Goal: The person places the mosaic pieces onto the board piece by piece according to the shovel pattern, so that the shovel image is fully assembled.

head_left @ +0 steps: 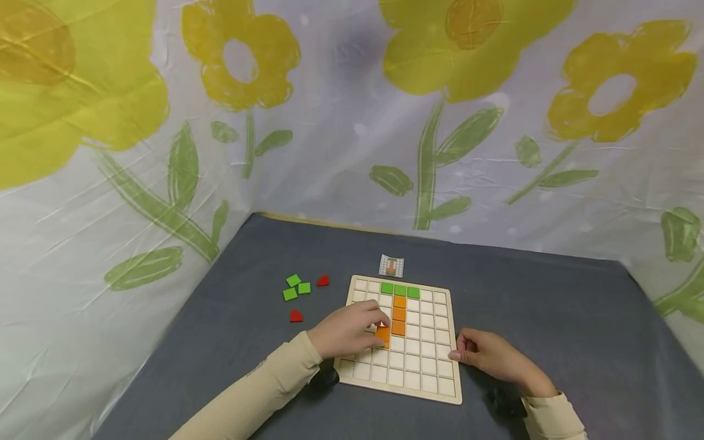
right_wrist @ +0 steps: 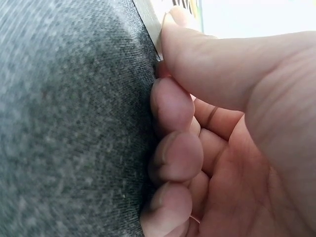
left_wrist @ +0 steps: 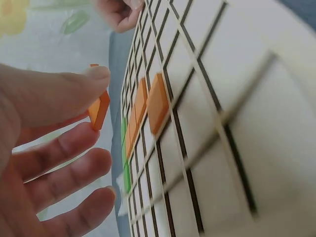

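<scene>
Between thumb and index finger my left hand (head_left: 346,328) pinches an orange square tile (left_wrist: 100,111), held clear of the board in the left wrist view. Its other fingers are spread loosely. Below it lies a wooden grid board (head_left: 429,382) with pale square cells. Three green tiles (head_left: 400,290) form a row near the far edge, and three orange tiles (head_left: 399,315) run down from the middle one. Another orange tile (left_wrist: 158,104) sits on the board beside that column. My right hand (head_left: 495,360) grips the board's right edge, thumb on top and the other fingers curled.
Several loose green tiles (head_left: 304,288) lie left of the board, with a red piece (head_left: 323,280) and another red piece (head_left: 296,316) near them. A small printed pattern card (head_left: 391,266) lies beyond the board's far edge. Grey cloth (head_left: 539,293) covers the table.
</scene>
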Available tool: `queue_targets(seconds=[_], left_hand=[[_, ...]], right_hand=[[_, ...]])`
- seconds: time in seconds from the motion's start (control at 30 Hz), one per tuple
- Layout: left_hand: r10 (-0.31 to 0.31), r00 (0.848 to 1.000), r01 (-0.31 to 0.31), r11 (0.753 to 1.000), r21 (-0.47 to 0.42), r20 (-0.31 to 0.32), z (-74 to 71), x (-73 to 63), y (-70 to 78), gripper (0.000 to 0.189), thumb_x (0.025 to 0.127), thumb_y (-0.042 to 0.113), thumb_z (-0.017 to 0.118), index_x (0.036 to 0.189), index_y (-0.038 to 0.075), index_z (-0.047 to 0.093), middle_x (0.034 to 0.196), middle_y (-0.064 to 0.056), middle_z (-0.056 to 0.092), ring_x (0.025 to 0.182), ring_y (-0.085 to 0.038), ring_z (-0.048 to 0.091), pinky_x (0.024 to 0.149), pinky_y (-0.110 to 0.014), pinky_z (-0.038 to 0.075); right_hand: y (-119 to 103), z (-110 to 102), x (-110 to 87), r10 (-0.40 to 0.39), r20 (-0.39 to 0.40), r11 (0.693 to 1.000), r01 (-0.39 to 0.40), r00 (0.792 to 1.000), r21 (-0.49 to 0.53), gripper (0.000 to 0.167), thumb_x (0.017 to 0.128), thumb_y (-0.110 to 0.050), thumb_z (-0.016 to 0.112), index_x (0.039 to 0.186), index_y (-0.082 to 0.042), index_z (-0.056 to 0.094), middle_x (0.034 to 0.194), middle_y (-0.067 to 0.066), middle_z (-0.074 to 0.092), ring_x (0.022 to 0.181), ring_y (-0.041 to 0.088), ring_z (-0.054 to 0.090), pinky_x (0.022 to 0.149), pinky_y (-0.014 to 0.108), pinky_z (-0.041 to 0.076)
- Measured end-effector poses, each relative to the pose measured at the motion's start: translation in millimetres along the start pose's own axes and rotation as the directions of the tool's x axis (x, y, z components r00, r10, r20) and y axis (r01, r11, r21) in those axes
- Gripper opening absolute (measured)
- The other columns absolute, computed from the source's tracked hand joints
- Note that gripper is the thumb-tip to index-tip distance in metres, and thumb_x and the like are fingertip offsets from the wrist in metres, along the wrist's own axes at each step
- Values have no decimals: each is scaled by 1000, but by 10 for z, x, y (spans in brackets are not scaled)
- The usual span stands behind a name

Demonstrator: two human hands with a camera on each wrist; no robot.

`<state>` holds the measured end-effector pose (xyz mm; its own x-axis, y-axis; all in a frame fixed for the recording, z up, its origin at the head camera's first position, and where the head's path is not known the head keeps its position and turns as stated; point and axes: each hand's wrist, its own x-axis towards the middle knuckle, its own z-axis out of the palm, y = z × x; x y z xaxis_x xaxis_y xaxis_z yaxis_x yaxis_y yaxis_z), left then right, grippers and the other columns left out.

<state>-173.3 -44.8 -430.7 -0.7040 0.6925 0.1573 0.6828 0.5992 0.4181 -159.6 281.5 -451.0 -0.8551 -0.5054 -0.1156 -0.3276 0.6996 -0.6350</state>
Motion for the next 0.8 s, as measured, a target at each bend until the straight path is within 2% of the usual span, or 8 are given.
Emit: queue_targets(seconds=[0.13,0.27,0.57,0.8], left_hand=[[25,999,-26,999,43,30,50,165,43,26,86,28,73,109,17,70,100,5,61,80,-6,54,72,-15,44],[44,998,-48,996,77,55,90,251,62,26,86,28,72,110,17,70,102,5,61,85,-6,56,76,-16,46],[59,992,-73,988,134,111,175,309,84,26,85,30,74,107,18,71,101,6,62,81,-4,52,72,-16,44],[57,990,-75,987,139,133,209,307,91,26,85,32,74,107,19,70,100,6,60,79,-4,49,71,-16,42]], right_hand=[[0,1,10,-10,-9,1000,10,1000,-7,27,89,-38,66,80,-15,55,64,-9,44,55,1,38,51,20,33],[-3,-4,11,-23,-20,1000,23,1000,-8,26,89,-36,67,80,-15,55,64,-9,44,55,0,38,51,19,33],[8,3,10,-10,-23,1000,9,1000,-13,27,88,-38,67,79,-16,54,63,-10,43,54,0,37,51,19,31],[6,3,2,-16,-25,1000,16,1000,-11,27,88,-38,67,79,-17,54,63,-10,43,55,0,37,51,19,31]])
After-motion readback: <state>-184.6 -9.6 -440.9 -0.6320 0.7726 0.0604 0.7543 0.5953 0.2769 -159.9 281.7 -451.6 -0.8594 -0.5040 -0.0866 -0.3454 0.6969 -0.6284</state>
